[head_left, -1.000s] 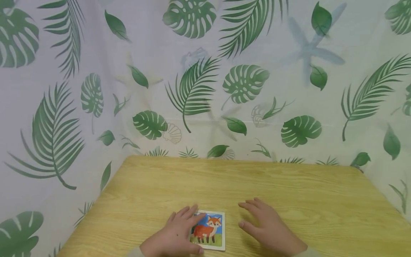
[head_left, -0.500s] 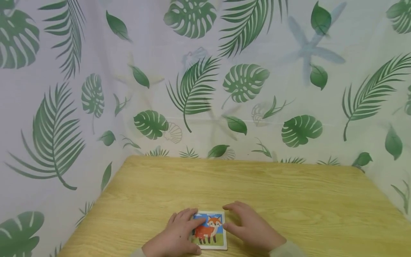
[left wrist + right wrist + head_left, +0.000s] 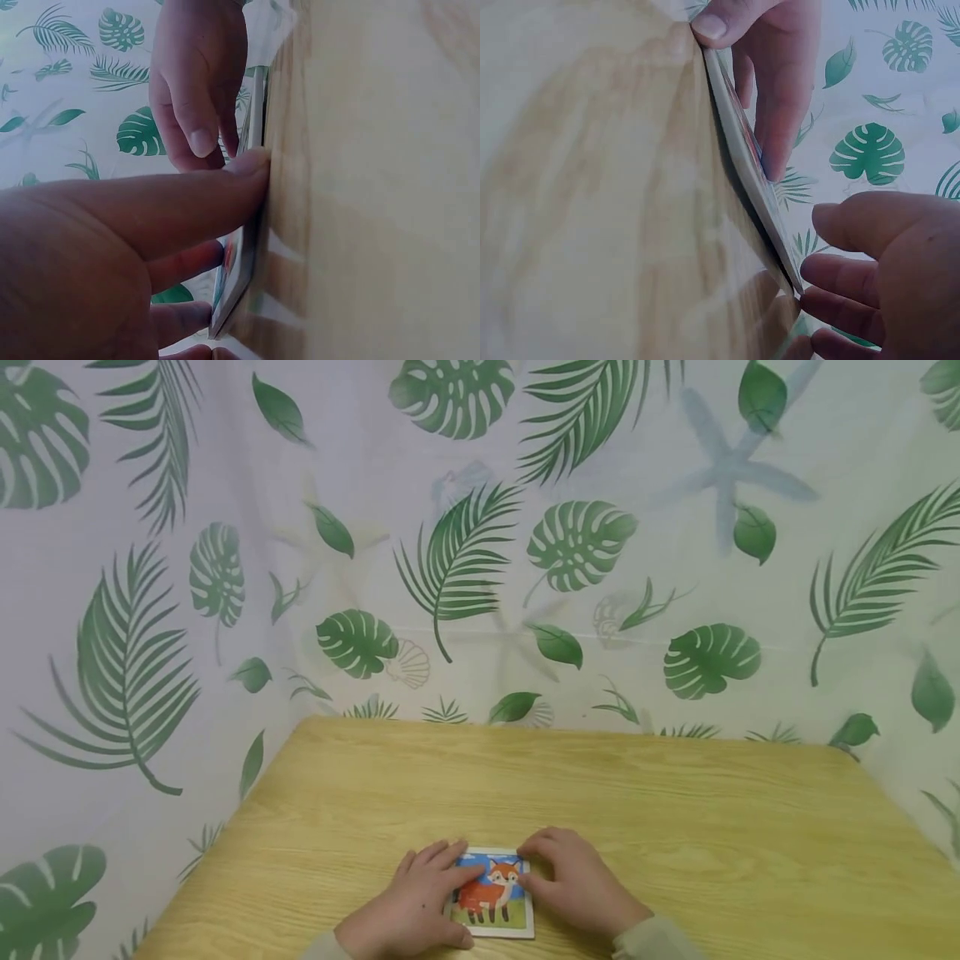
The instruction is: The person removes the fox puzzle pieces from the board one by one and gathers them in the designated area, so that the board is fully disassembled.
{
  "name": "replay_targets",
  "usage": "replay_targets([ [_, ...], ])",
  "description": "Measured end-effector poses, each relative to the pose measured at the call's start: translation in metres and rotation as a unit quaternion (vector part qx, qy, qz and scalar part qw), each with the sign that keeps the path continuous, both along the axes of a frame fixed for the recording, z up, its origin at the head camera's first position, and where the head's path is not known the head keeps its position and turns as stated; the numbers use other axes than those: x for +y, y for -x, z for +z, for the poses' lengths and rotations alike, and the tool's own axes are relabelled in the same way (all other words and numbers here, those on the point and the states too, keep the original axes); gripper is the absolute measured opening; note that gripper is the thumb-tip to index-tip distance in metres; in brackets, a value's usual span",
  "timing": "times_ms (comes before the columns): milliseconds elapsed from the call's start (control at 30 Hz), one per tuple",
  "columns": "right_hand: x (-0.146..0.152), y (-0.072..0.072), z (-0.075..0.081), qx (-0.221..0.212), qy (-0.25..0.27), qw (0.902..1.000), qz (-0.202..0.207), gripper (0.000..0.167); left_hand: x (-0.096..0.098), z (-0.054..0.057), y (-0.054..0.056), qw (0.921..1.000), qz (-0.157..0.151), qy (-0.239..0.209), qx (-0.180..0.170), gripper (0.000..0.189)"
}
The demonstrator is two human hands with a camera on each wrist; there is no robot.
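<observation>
Head view: square fox picture board (image 3: pixel 495 910), white-bordered, lies face up at the near side of the wood-grain worktop (image 3: pixel 675 810), between the two hands. Print reads as an orange fox on green ground under a blue sky.

Left hand (image 3: pixel 412 902), on my feed: fingers extended and spread across the board's left part, index over the picture, thumb along the near edge. Left wrist view confirms thumb tip at the board's edge and fingertips at its face and far corner. I log this as contact with straight fingers, not a curled hold.

Right hand (image 3: pixel 573 881): beside the board's right edge, fingers loosely bent around the far right corner. Right wrist view shows me the thumb apart from the board and fingertips at the corner; I log no pinch.

Surroundings: pale sleeves (image 3: pixel 656 939) at both wrists; white backdrop (image 3: pixel 480 685) printed with green leaves, shells and starfish behind the worktop and at its left.
</observation>
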State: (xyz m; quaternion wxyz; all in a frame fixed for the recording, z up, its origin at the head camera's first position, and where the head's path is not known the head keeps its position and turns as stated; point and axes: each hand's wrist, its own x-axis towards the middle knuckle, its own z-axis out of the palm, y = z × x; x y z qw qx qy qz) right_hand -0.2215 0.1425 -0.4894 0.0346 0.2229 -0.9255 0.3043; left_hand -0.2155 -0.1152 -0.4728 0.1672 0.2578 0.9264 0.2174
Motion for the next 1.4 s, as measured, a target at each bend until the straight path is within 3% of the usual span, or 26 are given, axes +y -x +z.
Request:
replay_targets([
  [200,-0.002,0.002,0.004,0.022,-0.016,0.9996,0.003,0.025,-0.003,0.006,0.000,1.0000,-0.007,-0.004,0.003,0.079],
  [500,0.000,0.004,0.002,0.004,-0.041,0.9991,-0.011,0.020,-0.003,0.010,-0.001,0.9989,-0.036,0.013,0.026,0.079],
  [967,-0.003,0.008,0.010,0.018,-0.073,0.9972,0.005,0.021,-0.003,0.014,-0.001,0.9989,-0.029,0.026,0.027,0.080],
  [1133,-0.006,0.010,0.013,0.016,-0.078,0.9967,0.010,0.017,-0.003,0.012,0.002,0.9993,-0.020,0.031,0.009,0.079],
  [1400,-0.009,0.010,0.015,0.022,-0.086,0.9959,-0.018,0.011,0.000,0.014,0.000,0.9994,-0.019,0.030,0.004,0.079],
])
